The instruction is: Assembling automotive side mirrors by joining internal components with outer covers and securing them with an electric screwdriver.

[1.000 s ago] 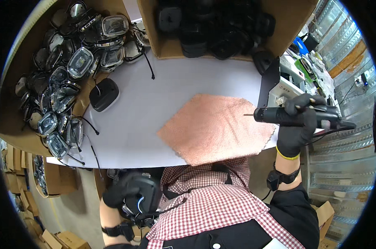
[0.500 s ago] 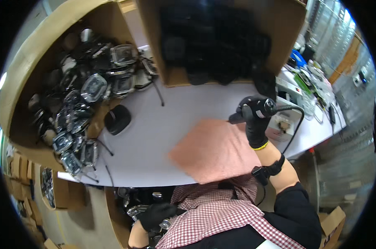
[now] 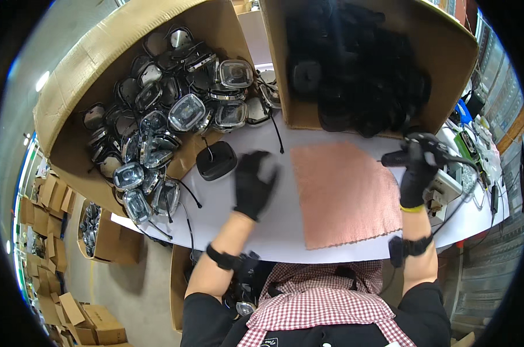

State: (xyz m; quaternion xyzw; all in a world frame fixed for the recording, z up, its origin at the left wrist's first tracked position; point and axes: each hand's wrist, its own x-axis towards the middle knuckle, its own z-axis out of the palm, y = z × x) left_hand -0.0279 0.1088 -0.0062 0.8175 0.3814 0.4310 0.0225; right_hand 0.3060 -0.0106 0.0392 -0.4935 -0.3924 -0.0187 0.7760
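My left hand (image 3: 255, 184), in a black glove, hovers over the white table with thumb and fingers apart and nothing in it. Just to its left lies a rounded black housing (image 3: 217, 162) with a short wire on top. My right hand (image 3: 417, 176), gloved in black too, is closed round a corded black electric screwdriver (image 3: 396, 158) whose thin tip points left. Below that tip a pink cloth (image 3: 345, 196) is spread on the table.
At the left, a cardboard box (image 3: 80, 87) lies open towards me, full of clear-fronted lamps (image 3: 186, 113) with wires. Another box (image 3: 455, 63) at the back holds black housings (image 3: 354, 75). Tools and cables (image 3: 481, 144) crowd the right end. Below the table edge stands an open box (image 3: 180, 283).
My left hand has come up from the box below the table to the black housing, empty. The view has shifted left. The cloth now lies flatter; my right hand keeps the screwdriver.
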